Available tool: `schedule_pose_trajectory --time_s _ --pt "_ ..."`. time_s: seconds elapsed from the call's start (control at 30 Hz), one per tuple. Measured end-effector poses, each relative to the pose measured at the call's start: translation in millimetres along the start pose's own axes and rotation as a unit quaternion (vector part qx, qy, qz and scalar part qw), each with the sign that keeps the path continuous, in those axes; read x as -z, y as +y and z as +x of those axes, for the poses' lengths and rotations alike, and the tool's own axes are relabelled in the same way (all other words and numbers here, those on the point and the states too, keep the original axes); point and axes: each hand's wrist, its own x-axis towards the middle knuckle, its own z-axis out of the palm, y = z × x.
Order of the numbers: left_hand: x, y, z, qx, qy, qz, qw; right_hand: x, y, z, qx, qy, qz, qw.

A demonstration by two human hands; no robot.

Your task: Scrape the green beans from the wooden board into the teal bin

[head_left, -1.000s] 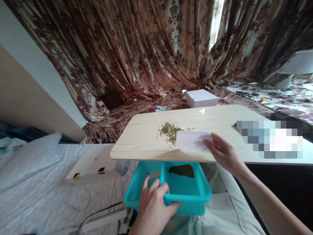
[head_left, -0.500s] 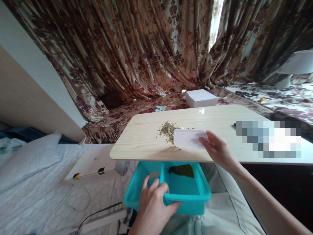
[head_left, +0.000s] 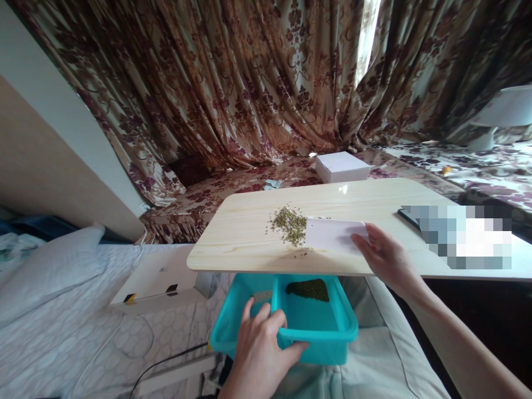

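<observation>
A loose heap of small green beans (head_left: 290, 224) lies on the pale wooden table (head_left: 233, 238). My right hand (head_left: 384, 255) pinches the right end of a flat white scraper (head_left: 334, 235), whose left edge is beside the heap. Below the table's front edge is a turquoise divided bin (head_left: 320, 335). My left hand (head_left: 264, 338) grips its near rim, with fingers curled over the wall. Dark green beans (head_left: 311, 289) fill the back of the bin's right compartment; a pale material (head_left: 261, 296) shows in the left one.
A dark-edged flat object (head_left: 409, 218), mostly pixelated, is on the table's right side. Behind the table stands a white box (head_left: 343, 166). At left, another white box (head_left: 162, 277) rests on the bed near a black cable (head_left: 166, 360).
My right hand and the white scraper have moved slightly right, uncovering more of the bean heap's right side. My left hand and the bin have hardly moved.
</observation>
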Motion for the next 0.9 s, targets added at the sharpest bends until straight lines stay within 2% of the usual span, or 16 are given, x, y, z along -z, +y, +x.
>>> schedule_pose_trajectory --time_s 0.63,0.9 --pt "0.1 1 -1 0.009 0.003 0.008 1.0 3 2 -10 -0.011 -0.015 0.026 0.999" --pt "4.0 -1 0 0.015 0.0 0.012 1.0 -8 2 -9 -0.019 -0.035 0.057 0.998"
